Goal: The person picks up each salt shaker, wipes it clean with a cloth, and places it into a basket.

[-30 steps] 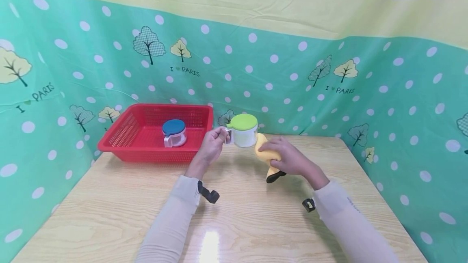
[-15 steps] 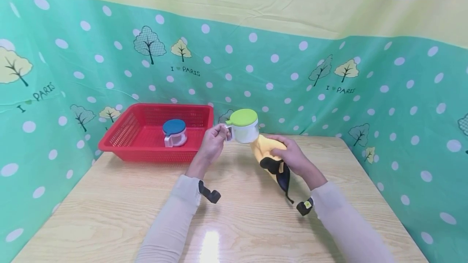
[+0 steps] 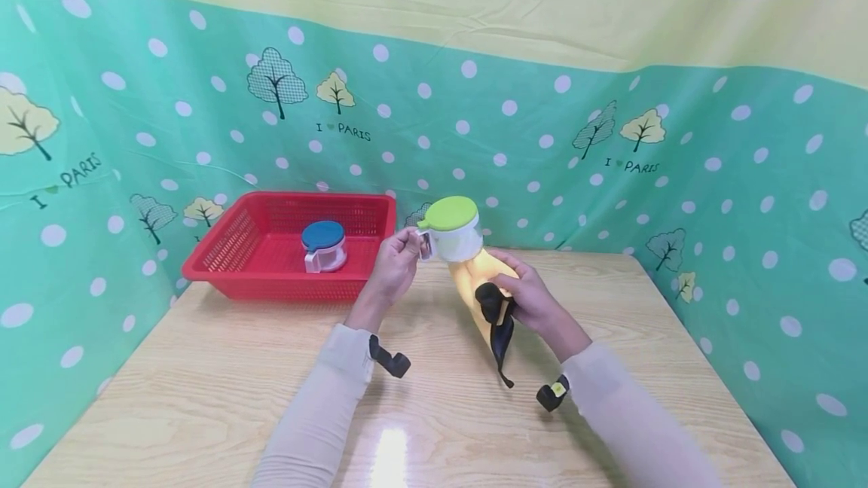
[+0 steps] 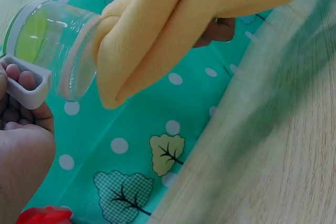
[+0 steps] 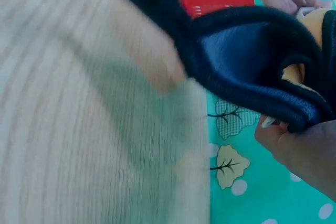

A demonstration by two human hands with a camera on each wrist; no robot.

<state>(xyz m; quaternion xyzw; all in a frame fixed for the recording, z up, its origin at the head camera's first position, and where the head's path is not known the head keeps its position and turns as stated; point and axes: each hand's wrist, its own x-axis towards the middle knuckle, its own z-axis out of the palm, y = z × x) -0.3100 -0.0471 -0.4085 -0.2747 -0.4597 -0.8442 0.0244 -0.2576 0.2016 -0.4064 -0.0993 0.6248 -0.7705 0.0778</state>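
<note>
A clear jar [image 3: 463, 244] with a green lid [image 3: 450, 214] is held above the table, slightly tilted. My left hand [image 3: 393, 266] grips its white handle [image 4: 32, 88], fingers curled through the loop in the left wrist view. With my right hand [image 3: 532, 292] I hold a soft yellow cloth [image 3: 471, 286] with black edging against the jar's underside. Its folds cover part of the jar's base in the left wrist view [image 4: 152, 35]. The black-trimmed end [image 5: 236, 61] hangs down and fills much of the right wrist view, hiding some of the right fingers.
Left of the hands stands a red perforated basket [image 3: 233, 277] on the wooden table [image 3: 434, 413]. Inside it sits a similar jar with a blue lid [image 3: 322, 233]. A green dotted curtain [image 3: 502, 141] rises behind the table and along both sides.
The jar has risen a little and tilted. My right hand has shifted the cloth left and under the jar's base, its black-edged end now hanging down. The left hand keeps its grip.
</note>
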